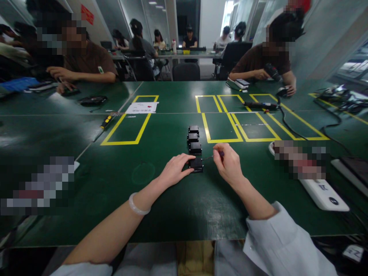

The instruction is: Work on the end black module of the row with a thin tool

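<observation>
Four-sided black boxes stand in a row running away from me on the green table, the nearest black box right in front of me. My left hand grips this one from its left side, thumb at the near edge and fingers on top. A thin screwdriver with a dark handle is pinched in my right hand. Its slim shaft points left, towards the box's right side; whether the tip touches cannot be made out. Behind lie the other black boxes, close together, with small shiny bits at their corners.
Yellow tape rectangles mark the green table. A paper sheet and a yellow-black tool lie left; a white power bank-like object lies right. Across sit two co-workers, one holding a black tool with a cable.
</observation>
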A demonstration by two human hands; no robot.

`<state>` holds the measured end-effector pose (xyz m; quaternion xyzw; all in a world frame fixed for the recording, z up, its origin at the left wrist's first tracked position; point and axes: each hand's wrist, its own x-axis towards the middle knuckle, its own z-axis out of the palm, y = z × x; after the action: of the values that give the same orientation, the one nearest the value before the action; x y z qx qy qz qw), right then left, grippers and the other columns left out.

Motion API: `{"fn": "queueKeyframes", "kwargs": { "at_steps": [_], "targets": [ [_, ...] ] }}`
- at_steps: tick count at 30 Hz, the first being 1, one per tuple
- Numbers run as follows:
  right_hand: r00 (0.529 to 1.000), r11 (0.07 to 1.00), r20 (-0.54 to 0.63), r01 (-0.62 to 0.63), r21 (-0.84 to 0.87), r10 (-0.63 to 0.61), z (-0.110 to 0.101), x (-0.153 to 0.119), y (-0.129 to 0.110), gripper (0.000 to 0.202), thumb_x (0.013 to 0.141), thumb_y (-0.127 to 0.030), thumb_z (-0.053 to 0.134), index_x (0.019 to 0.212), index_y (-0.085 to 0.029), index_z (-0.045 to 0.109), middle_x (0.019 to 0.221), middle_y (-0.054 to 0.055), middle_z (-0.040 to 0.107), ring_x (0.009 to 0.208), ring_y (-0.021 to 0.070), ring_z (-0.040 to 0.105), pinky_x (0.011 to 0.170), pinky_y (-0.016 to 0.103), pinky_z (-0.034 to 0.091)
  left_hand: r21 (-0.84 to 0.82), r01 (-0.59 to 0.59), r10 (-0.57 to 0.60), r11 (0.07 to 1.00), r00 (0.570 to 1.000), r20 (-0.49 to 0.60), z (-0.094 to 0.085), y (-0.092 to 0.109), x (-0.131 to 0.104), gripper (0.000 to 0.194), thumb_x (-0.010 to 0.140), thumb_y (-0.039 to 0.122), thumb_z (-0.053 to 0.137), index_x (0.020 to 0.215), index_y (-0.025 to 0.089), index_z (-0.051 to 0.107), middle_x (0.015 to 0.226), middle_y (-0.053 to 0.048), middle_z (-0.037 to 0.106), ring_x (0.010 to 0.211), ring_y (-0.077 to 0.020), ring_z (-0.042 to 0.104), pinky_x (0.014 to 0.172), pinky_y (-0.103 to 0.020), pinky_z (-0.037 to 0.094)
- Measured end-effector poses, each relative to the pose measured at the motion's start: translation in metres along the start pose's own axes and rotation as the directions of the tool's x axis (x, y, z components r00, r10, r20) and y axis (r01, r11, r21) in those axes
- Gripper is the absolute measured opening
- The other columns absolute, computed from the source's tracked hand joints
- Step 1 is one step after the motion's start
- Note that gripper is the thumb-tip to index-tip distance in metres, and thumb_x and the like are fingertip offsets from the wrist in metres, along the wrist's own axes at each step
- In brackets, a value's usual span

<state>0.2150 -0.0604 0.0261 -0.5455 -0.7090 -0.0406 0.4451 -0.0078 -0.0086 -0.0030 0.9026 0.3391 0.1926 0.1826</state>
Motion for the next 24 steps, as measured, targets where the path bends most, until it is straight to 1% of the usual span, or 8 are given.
{"fn": "queueKeyframes", "kwargs": {
  "at_steps": [5, 10, 15, 24],
  "targets": [
    [1.0, 0.999, 0.002, -0.029, -0.027, 0.029, -0.0005, 0.0017, 0.0003, 0.015, 0.093, -0.027, 0.042, 0.095, -0.019, 0.054, 0.081, 0.005, 0.062, 0.072, 0.0168, 0.058, 0.069, 0.031, 0.045, 0.011, -0.004, 0.004, 1.0, 1.0, 0.009, -0.0014, 0.002, -0.0002, 0.038, 0.09, 0.033, 0.059, 0.125, 0.026, 0.048, 0.116, -0.004, 0.059, 0.105, -0.0231, 0.057, 0.088, -0.037, 0.044],
    [1.0, 0.998, 0.004, -0.029, -0.051, 0.029, -0.0007, 0.0022, 0.0018, 0.015, 0.093, -0.028, 0.041, 0.095, -0.019, 0.053, 0.081, 0.005, 0.062, 0.072, 0.0168, 0.057, 0.069, 0.03, 0.045, 0.008, -0.023, 0.023, 1.0, 1.0, 0.014, -0.0014, 0.0033, -0.0007, 0.037, 0.09, 0.032, 0.059, 0.124, 0.025, 0.049, 0.113, -0.004, 0.059, 0.102, -0.0221, 0.058, 0.087, -0.036, 0.044],
    [0.999, 0.996, 0.02, -0.031, -0.079, 0.032, -0.0004, 0.0023, 0.0022, 0.014, 0.094, -0.028, 0.041, 0.094, -0.02, 0.052, 0.079, 0.005, 0.063, 0.071, 0.017, 0.057, 0.067, 0.03, 0.044, 0.009, -0.028, 0.028, 1.0, 0.999, 0.02, -0.0001, 0.0037, -0.0015, 0.038, 0.089, 0.031, 0.06, 0.125, 0.026, 0.048, 0.113, -0.004, 0.059, 0.103, -0.0221, 0.058, 0.088, -0.036, 0.044],
    [0.999, 0.992, 0.039, -0.021, -0.128, 0.026, 0.0012, 0.0022, 0.0035, 0.015, 0.093, -0.028, 0.041, 0.094, -0.019, 0.053, 0.075, 0.004, 0.062, 0.067, 0.0165, 0.055, 0.065, 0.028, 0.04, -0.003, -0.052, 0.052, 0.999, 0.998, 0.025, -0.0001, 0.0074, -0.0021, 0.037, 0.089, 0.034, 0.059, 0.124, 0.025, 0.049, 0.113, -0.005, 0.06, 0.103, -0.0223, 0.058, 0.088, -0.037, 0.044]
  ]
}}
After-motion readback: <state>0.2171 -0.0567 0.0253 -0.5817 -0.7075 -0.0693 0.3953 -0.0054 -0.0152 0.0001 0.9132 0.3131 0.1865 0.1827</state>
